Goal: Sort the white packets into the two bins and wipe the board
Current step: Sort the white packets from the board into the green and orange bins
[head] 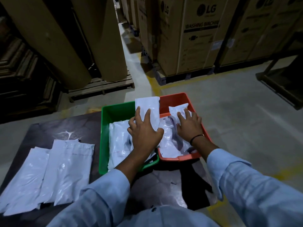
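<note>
1. Pale-blue sleeves point(106, 194) reach forward from the bottom edge over a dark desk point(164, 177).
2. On the left part of the desk lies a row of overlapping white packets point(49, 169), flat and well apart from both hands.
3. At the desk's far edge a green bin point(105, 136) and a red bin point(173, 97) stand side by side, touching. Each holds crumpled white packets.
4. The left hand point(144, 130) grips a tall white packet point(147, 108), fingers spread on its face and thumb curled round its lower edge. The packet stands upright over the walls where the bins meet.
5. The right hand point(190, 125), with a black band point(196, 138) at the wrist, lies with spread fingers on a small white packet point(178, 108) inside the red bin. Its thumb is hidden, so I cannot tell whether it grips or only presses.
6. The two hands are near each other but apart.
7. Beyond is a grey floor with a yellow line point(157, 86), brown rolls point(101, 38) on a wooden pallet point(101, 84), and cardboard boxes point(196, 46) printed "LG".
</note>
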`<action>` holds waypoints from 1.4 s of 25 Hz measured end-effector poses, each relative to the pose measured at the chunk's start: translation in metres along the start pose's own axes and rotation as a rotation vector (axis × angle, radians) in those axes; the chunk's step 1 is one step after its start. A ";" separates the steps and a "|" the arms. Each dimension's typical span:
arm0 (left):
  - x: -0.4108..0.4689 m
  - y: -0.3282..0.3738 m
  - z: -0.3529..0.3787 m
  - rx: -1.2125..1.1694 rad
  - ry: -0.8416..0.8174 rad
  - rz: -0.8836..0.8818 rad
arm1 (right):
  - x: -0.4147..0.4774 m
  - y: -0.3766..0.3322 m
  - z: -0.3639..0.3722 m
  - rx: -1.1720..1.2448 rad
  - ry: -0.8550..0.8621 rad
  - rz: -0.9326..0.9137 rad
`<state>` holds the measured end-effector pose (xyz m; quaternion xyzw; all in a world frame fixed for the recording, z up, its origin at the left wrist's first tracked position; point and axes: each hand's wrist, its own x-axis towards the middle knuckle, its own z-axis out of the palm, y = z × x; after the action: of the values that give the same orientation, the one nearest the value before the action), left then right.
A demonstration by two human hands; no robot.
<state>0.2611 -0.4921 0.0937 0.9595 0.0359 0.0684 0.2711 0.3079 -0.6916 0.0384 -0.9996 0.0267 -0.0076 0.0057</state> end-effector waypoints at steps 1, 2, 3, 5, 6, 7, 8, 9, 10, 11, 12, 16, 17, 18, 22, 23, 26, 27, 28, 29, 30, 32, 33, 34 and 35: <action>-0.001 0.005 0.004 0.001 0.001 -0.017 | 0.003 0.000 0.004 -0.023 -0.014 -0.016; -0.002 0.010 0.009 -0.001 0.004 -0.038 | 0.006 0.000 0.007 -0.037 -0.038 -0.026; -0.003 0.014 0.012 -0.005 0.008 -0.061 | 0.009 -0.001 0.010 -0.047 -0.065 -0.027; -0.006 0.020 0.019 0.003 0.020 -0.099 | 0.014 -0.001 0.019 -0.052 -0.106 -0.028; -0.008 0.023 0.021 0.013 0.024 -0.109 | 0.015 -0.002 0.023 -0.048 -0.117 -0.027; -0.010 0.025 0.023 0.026 0.024 -0.118 | 0.015 -0.002 0.028 -0.050 -0.123 -0.030; -0.012 0.027 0.025 0.038 0.024 -0.123 | 0.015 -0.002 0.032 -0.055 -0.122 -0.036; -0.013 0.029 0.026 0.050 0.023 -0.127 | 0.014 -0.002 0.034 -0.058 -0.127 -0.044; -0.014 0.030 0.027 0.060 0.022 -0.129 | 0.013 -0.003 0.035 -0.054 -0.142 -0.051; -0.014 0.031 0.028 0.067 0.025 -0.130 | 0.013 -0.004 0.034 -0.039 -0.163 -0.055; -0.014 0.031 0.028 0.071 0.028 -0.129 | 0.012 -0.006 0.031 -0.013 -0.182 -0.059; -0.005 0.038 0.034 0.062 0.008 -0.133 | 0.018 0.004 -0.005 0.165 -0.065 -0.062; -0.003 0.042 0.038 0.063 -0.001 -0.128 | 0.022 0.011 -0.017 0.206 0.018 -0.056; -0.003 0.047 0.044 0.059 -0.016 -0.117 | 0.025 0.018 -0.028 0.242 0.105 -0.045; -0.011 0.060 0.078 0.095 -0.067 -0.071 | 0.039 0.049 -0.047 0.343 0.287 0.024; -0.013 0.062 0.086 0.131 -0.068 -0.065 | 0.040 0.055 -0.048 0.356 0.293 0.041; -0.011 0.064 0.105 0.232 -0.089 -0.056 | 0.036 0.063 -0.043 0.366 0.286 0.046; -0.011 0.065 0.110 0.264 -0.101 -0.061 | 0.035 0.065 -0.040 0.364 0.277 0.042; -0.010 0.066 0.114 0.297 -0.112 -0.072 | 0.033 0.065 -0.036 0.362 0.270 0.037; -0.011 0.066 0.119 0.326 -0.123 -0.093 | 0.031 0.064 -0.032 0.362 0.261 0.031; -0.012 0.067 0.124 0.344 -0.134 -0.116 | 0.030 0.062 -0.029 0.365 0.255 0.026; -0.013 0.065 0.133 0.364 -0.146 -0.147 | 0.028 0.059 -0.024 0.375 0.250 0.022; -0.013 0.064 0.137 0.370 -0.167 -0.156 | 0.027 0.059 -0.022 0.379 0.251 0.021; -0.013 0.063 0.139 0.380 -0.205 -0.161 | 0.027 0.059 -0.020 0.384 0.248 0.022; -0.012 0.061 0.142 0.399 -0.247 -0.160 | 0.027 0.060 -0.018 0.391 0.243 0.026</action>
<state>0.2723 -0.6184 0.0045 0.9892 0.0910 -0.0797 0.0830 0.3316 -0.7531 0.0561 -0.9707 0.0382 -0.1328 0.1963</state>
